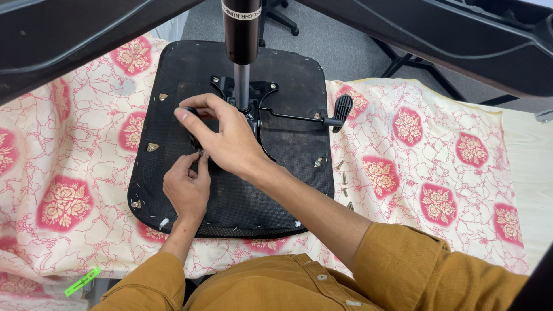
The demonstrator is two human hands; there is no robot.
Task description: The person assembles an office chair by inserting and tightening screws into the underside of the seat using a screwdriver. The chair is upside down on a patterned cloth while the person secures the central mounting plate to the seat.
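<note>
An upturned black chair seat (288, 150) lies on a flowered cloth, its metal mechanism plate (262, 95) bolted in the middle with a gas cylinder (241, 34) rising from it. My right hand (222, 135) reaches across and grips the left side of the mechanism, by a black knob. Just below it, my left hand (187, 184) pinches a small part, too small to make out, against the plate's lower left edge. A lever with a black paddle (343, 109) sticks out to the right.
Several loose bolts (344, 181) lie on the cloth (438, 173) right of the seat. Chair base legs (461, 34) cross overhead at the top of the view. A green tag (82, 281) lies at the lower left. Bare wood shows at the far right.
</note>
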